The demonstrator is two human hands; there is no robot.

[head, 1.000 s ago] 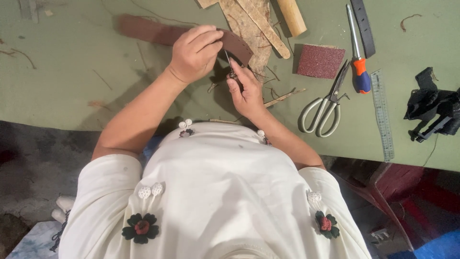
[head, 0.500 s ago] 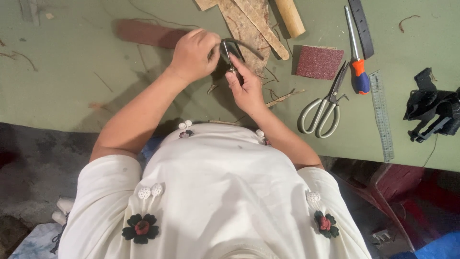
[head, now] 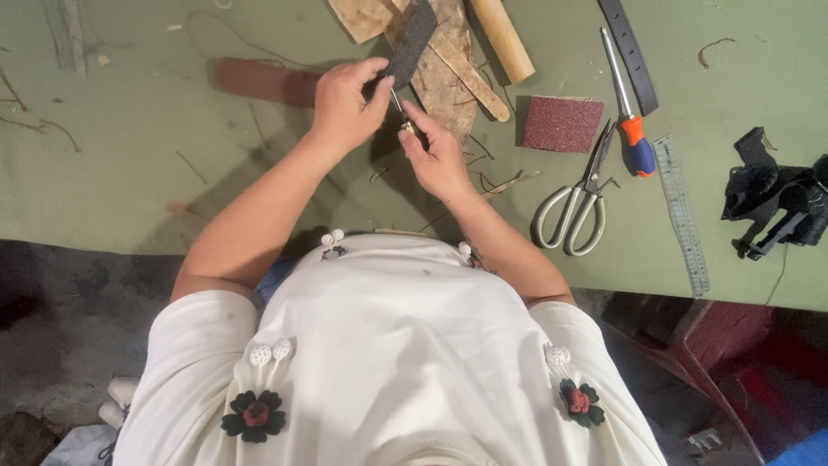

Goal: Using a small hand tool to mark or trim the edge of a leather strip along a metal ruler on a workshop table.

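Head view: left hand [head: 345, 103] pinches a dark strip [head: 410, 45], right hand [head: 435, 154] grips a small tool [head: 399, 114] against it, mid-trim; next calls for steady pressure.

Green worktable [head: 129, 173]; dark floor [head: 60, 345]

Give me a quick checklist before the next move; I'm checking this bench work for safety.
1. Left hand grips the dark strip: ok.
2. Right hand holds the small tool at the strip: ok.
3. Tool tip clear of the fingers: cannot tell, it is hidden.
4. Scissors lie closed, apart from both hands: ok.
5. Screwdriver lies flat on the green table, out of the way: ok.
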